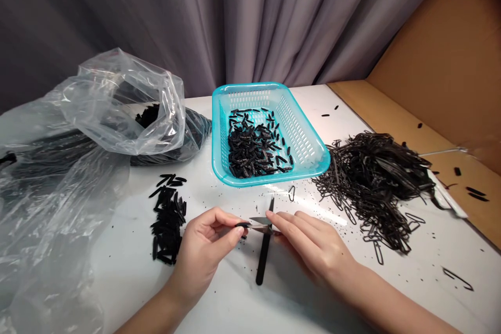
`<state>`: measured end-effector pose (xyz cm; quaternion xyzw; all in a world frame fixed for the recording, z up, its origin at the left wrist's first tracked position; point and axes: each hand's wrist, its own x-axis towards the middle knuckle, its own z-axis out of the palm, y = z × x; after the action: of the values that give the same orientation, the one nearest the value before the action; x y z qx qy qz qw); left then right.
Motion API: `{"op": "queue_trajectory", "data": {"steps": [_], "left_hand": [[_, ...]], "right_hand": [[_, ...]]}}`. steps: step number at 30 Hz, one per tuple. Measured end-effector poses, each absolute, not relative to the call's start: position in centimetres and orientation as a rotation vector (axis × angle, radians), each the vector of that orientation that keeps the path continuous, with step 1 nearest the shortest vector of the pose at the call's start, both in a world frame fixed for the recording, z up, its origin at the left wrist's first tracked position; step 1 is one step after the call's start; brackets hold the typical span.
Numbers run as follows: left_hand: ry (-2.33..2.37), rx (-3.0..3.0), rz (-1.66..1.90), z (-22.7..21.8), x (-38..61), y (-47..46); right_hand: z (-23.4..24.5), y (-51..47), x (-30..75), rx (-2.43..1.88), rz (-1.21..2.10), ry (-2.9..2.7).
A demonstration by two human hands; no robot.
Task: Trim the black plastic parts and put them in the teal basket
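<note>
My left hand pinches a small black plastic piece between thumb and forefinger. My right hand grips small metal snips whose blades meet the end of that piece. A long black stick-like part runs down from the snips towards me, between the two hands. Both hands hover low over the white table near its front.
A turquoise basket with cut black pieces stands behind the hands. A pile of black pieces lies at the left, a tangle of black loops at the right. A clear plastic bag sprawls far left; cardboard at right.
</note>
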<state>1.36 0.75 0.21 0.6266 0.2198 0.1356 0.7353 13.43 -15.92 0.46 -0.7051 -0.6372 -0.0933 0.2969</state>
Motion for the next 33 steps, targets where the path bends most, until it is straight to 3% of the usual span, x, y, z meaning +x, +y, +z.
{"op": "queue_trajectory", "data": {"steps": [33], "left_hand": [[0.482,1.61,0.364,0.38,0.95,0.42]], "right_hand": [[1.04,-16.32,12.93,-1.972,-0.319,-1.84]]}}
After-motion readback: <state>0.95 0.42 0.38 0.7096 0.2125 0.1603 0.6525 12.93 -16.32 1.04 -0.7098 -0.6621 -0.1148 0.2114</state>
